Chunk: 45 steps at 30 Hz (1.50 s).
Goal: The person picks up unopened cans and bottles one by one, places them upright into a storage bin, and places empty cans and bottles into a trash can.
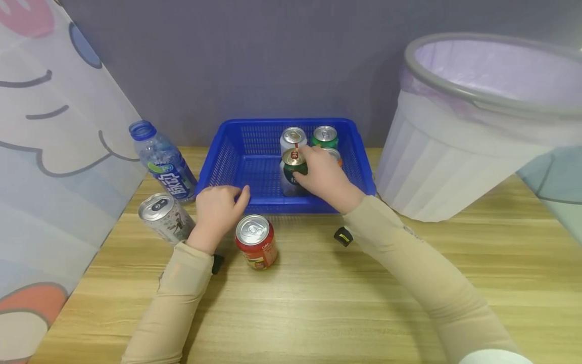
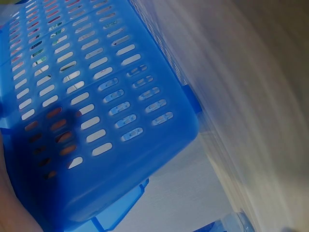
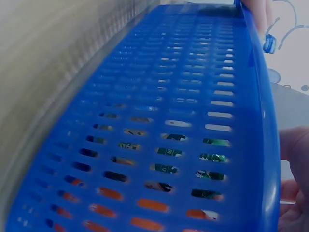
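In the head view, my right hand [image 1: 326, 177] reaches into the blue plastic basket [image 1: 209, 172] and grips a dark green drink can [image 1: 289, 174] with a gold top, thumb on the near side and fingers behind. Beside it in the basket are a silver-topped can [image 1: 293, 137], a green can [image 1: 325, 135] and a partly covered orange can [image 1: 335, 154]. My left hand [image 1: 218, 210] is at the basket's front left rim, its fingers bent over the edge. Skin shows through the slots of the basket wall [image 2: 159, 140] in the left wrist view.
A red Coke can [image 1: 256, 245] stands before the basket. Left of it are a tilted grey-white can [image 1: 168, 217] and a blue-labelled plastic bottle [image 1: 165, 164]. A white bin [image 1: 423, 151] with a purple liner stands at the right. A small black object [image 1: 343, 236] lies by my right sleeve.
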Each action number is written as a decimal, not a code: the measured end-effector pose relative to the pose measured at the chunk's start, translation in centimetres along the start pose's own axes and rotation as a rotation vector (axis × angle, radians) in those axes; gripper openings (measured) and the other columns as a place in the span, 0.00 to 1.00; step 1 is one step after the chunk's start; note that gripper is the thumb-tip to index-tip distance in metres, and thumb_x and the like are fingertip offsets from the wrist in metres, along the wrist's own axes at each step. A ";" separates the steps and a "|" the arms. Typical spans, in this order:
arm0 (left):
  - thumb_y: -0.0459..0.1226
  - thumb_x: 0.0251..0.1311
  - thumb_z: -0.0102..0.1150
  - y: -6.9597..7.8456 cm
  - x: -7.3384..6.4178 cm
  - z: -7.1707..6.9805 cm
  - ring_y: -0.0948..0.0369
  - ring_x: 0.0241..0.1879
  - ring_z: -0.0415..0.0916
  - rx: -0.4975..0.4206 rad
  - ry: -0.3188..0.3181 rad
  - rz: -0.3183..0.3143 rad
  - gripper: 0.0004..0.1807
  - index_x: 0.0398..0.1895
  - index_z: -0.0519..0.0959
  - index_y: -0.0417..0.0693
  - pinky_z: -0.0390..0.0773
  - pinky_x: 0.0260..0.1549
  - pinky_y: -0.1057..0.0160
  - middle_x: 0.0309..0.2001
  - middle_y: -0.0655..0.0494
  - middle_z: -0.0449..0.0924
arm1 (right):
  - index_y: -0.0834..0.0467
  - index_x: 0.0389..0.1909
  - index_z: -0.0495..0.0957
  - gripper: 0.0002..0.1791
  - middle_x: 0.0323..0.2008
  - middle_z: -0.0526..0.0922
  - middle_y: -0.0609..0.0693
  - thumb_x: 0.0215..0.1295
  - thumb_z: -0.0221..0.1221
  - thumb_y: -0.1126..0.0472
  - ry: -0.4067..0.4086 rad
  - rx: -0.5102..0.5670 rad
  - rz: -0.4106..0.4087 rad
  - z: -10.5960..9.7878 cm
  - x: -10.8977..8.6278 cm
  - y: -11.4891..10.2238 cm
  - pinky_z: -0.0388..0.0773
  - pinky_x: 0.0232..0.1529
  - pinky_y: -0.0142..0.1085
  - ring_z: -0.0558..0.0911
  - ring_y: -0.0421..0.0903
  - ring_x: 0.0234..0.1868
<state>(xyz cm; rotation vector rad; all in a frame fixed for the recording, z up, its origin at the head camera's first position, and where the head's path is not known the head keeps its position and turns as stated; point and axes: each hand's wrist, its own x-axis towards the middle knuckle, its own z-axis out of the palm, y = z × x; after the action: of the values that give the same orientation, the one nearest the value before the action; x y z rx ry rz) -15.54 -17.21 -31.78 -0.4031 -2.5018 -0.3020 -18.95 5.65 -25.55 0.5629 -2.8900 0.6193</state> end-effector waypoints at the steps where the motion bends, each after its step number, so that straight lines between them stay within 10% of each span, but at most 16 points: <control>1: 0.48 0.63 0.44 0.0 0.0 0.0 0.48 0.13 0.71 0.000 -0.001 0.000 0.27 0.05 0.66 0.50 0.63 0.15 0.54 0.10 0.50 0.72 | 0.67 0.53 0.71 0.24 0.46 0.80 0.61 0.59 0.62 0.59 0.007 0.006 -0.010 0.0 -0.3 0.1 0.77 0.47 0.46 0.80 0.55 0.47; 18: 0.48 0.63 0.44 0.0 0.0 0.0 0.49 0.13 0.70 -0.004 -0.006 0.000 0.27 0.05 0.65 0.51 0.63 0.16 0.55 0.09 0.51 0.71 | 0.61 0.39 0.79 0.13 0.27 0.83 0.51 0.59 0.60 0.56 0.063 0.051 -0.038 1.1 -3.5 1.9 0.75 0.31 0.42 0.80 0.46 0.28; 45: 0.47 0.63 0.45 0.2 0.1 -0.2 0.47 0.16 0.74 -0.004 -0.020 -0.008 0.27 0.05 0.66 0.50 0.66 0.18 0.52 0.12 0.49 0.75 | 0.59 0.39 0.82 0.12 0.38 0.86 0.52 0.58 0.61 0.55 0.216 0.088 -0.270 2.6 -7.2 3.6 0.77 0.43 0.45 0.84 0.50 0.40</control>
<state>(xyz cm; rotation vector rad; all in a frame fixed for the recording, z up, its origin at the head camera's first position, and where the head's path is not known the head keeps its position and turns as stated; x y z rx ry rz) -15.43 -17.07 -31.55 -0.3997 -2.5238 -0.3075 -13.85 10.00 -30.68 0.8246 -2.5383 0.7186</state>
